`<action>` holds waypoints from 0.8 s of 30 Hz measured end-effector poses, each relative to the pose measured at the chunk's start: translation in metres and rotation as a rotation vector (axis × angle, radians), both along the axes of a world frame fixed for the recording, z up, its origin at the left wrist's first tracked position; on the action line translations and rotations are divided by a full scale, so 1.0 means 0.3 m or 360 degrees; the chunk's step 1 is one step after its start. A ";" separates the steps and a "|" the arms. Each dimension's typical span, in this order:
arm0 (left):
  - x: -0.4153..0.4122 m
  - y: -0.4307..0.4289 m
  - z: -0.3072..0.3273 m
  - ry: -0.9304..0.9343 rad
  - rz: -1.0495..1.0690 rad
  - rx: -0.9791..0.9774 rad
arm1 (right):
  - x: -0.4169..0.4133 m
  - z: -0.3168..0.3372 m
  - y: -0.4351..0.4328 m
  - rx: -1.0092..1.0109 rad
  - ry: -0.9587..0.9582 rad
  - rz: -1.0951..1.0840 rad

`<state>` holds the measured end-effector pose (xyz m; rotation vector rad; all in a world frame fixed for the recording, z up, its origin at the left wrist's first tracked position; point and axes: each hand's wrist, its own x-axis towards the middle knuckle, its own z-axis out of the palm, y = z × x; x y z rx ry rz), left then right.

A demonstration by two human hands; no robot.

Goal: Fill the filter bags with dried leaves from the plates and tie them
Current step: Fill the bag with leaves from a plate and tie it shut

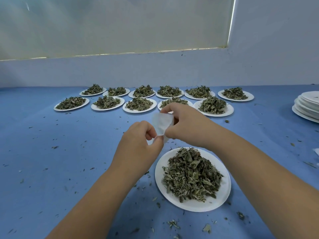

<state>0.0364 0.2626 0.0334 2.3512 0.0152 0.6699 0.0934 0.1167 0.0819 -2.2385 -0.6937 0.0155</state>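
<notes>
One thin white filter bag (162,124) is held up between both hands, above the blue table cloth (69,152) and just beyond the near plate. From my console I see the left hand (138,138) pinching the bag's lower edge between thumb and forefinger, its other fingers curled in. The right hand (186,125) grips the bag's upper part, fingers bent round it (the bag's mouth is partly hidden by them, so I cannot tell whether anything is inside).

Under the right wrist sits a round white paper plate (193,207) heaped with dried green leaves (191,173). Crumbs of leaf (172,223) lie scattered over the cloth around it.

Farther back, eleven more white plates of leaves (94,106) stand in two rows near the pale wall (155,69); the right hand covers part of one. At the right edge, well apart from the hands, is a stack of bare white plates (307,104).
</notes>
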 end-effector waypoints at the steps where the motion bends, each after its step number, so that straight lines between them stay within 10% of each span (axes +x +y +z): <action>1: 0.000 0.002 0.000 -0.0020 -0.0003 0.0018 | -0.001 0.001 0.001 0.0046 -0.0032 0.0023; 7: -0.007 0.013 0.017 -0.0219 0.0147 -0.0094 | -0.005 0.002 0.007 0.0489 0.0018 0.0144; 24: -0.007 0.027 0.025 -0.0288 0.0135 -0.0020 | 0.000 -0.038 0.008 -0.0094 0.0290 -0.0286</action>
